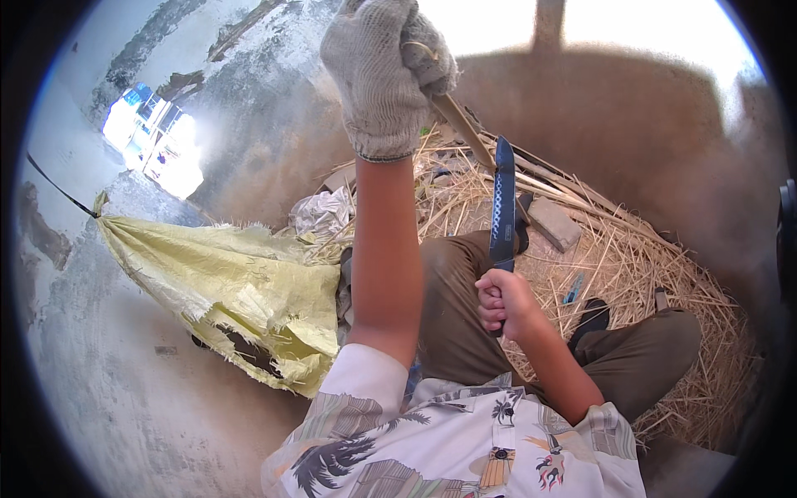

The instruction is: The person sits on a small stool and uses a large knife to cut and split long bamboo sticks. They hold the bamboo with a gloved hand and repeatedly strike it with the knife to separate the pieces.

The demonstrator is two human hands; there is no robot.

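My left hand (374,79), in a grey knitted glove, is raised at the top of the view. Its fingers are closed round a pale bamboo strip (465,131) that slants down to the right. Bare and lower down, my right hand (505,300) is wrapped round the dark handle of a knife (503,207). The blade is black with a patterned band along one side, and it points upward. Near its tip, the blade meets the lower end of the strip or overlaps it; which of the two, I cannot tell.
Straw-like shavings (664,307) cover the floor around my crossed legs (465,307). A brick-like block (554,224) lies beyond my knee, and long strips (581,192) lie behind it. A torn yellow woven sack (241,266) hangs at left from a dark cord. Walls stand behind.
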